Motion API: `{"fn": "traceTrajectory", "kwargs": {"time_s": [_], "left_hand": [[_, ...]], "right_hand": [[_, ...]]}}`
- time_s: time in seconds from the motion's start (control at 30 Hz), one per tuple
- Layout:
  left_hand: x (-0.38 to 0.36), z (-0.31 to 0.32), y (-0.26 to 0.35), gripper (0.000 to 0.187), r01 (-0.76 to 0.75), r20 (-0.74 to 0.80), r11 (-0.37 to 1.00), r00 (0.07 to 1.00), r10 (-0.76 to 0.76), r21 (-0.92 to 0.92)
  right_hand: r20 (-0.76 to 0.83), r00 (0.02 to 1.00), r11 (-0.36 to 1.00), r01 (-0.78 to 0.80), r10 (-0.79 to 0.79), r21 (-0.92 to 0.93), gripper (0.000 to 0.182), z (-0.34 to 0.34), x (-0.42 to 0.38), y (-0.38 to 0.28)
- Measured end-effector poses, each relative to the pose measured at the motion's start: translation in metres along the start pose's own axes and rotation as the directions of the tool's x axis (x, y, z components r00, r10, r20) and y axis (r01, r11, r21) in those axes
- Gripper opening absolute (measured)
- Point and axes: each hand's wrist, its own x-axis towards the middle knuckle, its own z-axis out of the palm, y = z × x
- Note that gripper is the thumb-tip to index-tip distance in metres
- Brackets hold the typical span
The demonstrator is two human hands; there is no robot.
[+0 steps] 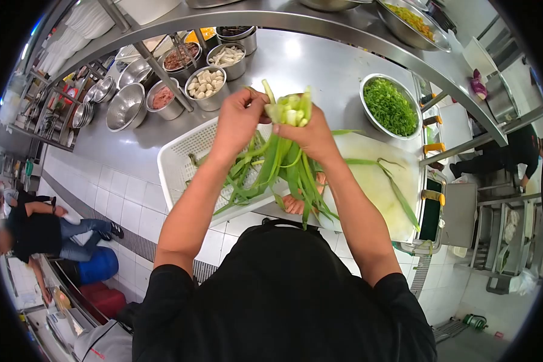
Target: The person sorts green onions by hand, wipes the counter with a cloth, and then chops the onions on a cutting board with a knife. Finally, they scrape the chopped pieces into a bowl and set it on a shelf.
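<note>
A bunch of green leafy stalks (290, 113) is gripped in my right hand (312, 134), pale cut ends up and long leaves hanging down. My left hand (242, 114) has its fingers pinched together beside the pale ends, near one stalk that sticks up; what the fingertips hold is too small to make out. Below the hands, more green leaves lie in a white perforated basket (178, 158). To the right, a few long leaves rest on a pale cutting board (374, 208).
A bowl of chopped greens (390, 106) stands at the back right. Metal pots, one with white mushrooms (206, 83), and an empty bowl (126, 107) stand at the left. A metal shelf (283, 21) crosses above. People are at the far left (42, 229) and far right (516, 151).
</note>
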Motion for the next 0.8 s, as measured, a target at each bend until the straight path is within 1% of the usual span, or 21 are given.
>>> {"fn": "traceTrajectory", "kwargs": {"time_s": [0.03,0.1,0.17,0.2,0.27,0.3,0.33,0.37,0.4,0.43,0.47,0.5,0.53,0.6,0.67,0.7,0.77,0.8], "left_hand": [[-0.001,0.006,-0.002,0.016,-0.026,-0.028,0.994,0.999,0.029,0.103],[0.0,0.006,0.0,0.015,-0.018,-0.014,0.997,1.0,0.019,0.081],[0.0,-0.002,0.005,0.016,-0.052,-0.065,0.999,0.997,0.052,-0.01],[0.008,-0.016,0.009,0.017,-0.096,-0.093,0.995,0.991,0.093,-0.029],[0.019,-0.047,0.03,0.019,-0.108,-0.18,0.994,0.978,0.108,0.011],[0.027,-0.072,0.028,0.026,-0.062,-0.17,0.977,0.981,0.098,0.202],[0.033,-0.099,0.024,0.034,-0.018,-0.163,0.923,0.983,0.087,0.385],[0.037,-0.123,0.015,0.04,0.061,-0.073,0.671,0.997,-0.011,0.739],[0.038,-0.14,0.003,0.047,0.071,-0.032,0.286,0.99,-0.14,0.956],[0.031,-0.148,-0.013,0.049,0.05,-0.022,0.092,0.959,-0.282,0.995],[0.019,-0.156,-0.034,0.051,0.005,-0.047,-0.102,0.907,-0.419,0.995],[0.01,-0.168,-0.06,0.045,-0.029,0.027,0.0,0.911,-0.412,1.0],[0.004,-0.177,-0.086,0.039,-0.071,0.105,0.1,0.911,-0.399,0.992],[-0.008,-0.156,-0.12,0.033,-0.055,0.143,0.318,0.954,-0.262,0.947],[-0.013,-0.124,-0.148,0.029,0.042,0.047,0.382,0.974,-0.222,0.923],[-0.014,-0.115,-0.164,0.029,0.049,0.04,0.385,0.975,-0.22,0.922],[-0.015,-0.099,-0.187,0.027,0.033,0.085,0.529,0.976,-0.198,0.848],[-0.016,-0.085,-0.184,0.027,0.034,0.086,0.53,0.976,-0.2,0.847]], "right_hand": [[0.026,0.999,0.999,0.019,-0.019,0.029,0.047,0.002,0.0,0.0],[0.009,1.0,1.0,0.012,-0.012,0.003,0.047,-0.001,0.002,0.004],[0.034,0.999,0.999,-0.016,0.018,-0.045,0.048,-0.003,-0.001,0.002],[0.032,0.999,0.999,-0.019,0.02,-0.043,0.048,-0.003,-0.003,0.003],[0.014,0.998,0.995,-0.063,0.064,-0.075,0.048,-0.009,-0.007,0.005],[0.014,0.998,0.995,-0.065,0.066,-0.076,0.048,-0.015,-0.009,0.008],[0.005,0.996,0.996,-0.084,0.084,-0.038,0.048,-0.021,-0.01,0.013],[-0.004,0.995,0.995,-0.102,0.102,0.001,0.049,-0.028,-0.011,0.016],[-0.023,0.994,0.995,-0.102,0.102,0.019,0.049,-0.033,-0.014,0.014],[-0.02,0.994,0.994,-0.105,0.105,0.02,0.049,-0.038,-0.018,0.011],[-0.032,0.992,0.988,-0.117,0.121,0.096,0.049,-0.042,-0.022,0.009],[-0.044,0.99,0.977,-0.123,0.132,0.172,0.049,-0.046,-0.022,0.008],[-0.054,0.992,0.983,-0.104,0.113,0.15,0.05,-0.049,-0.022,0.009],[-0.041,0.991,0.979,-0.121,0.129,0.164,0.047,-0.052,-0.024,0.008],[-0.018,0.99,0.977,-0.135,0.14,0.163,0.045,-0.05,-0.023,0.007],[-0.017,0.99,0.979,-0.134,0.138,0.154,0.045,-0.047,-0.023,0.008],[-0.02,0.99,0.98,-0.133,0.138,0.145,0.045,-0.044,-0.024,0.007],[-0.017,0.991,0.979,-0.13,0.134,0.155,0.047,-0.043,-0.025,0.007]]}}
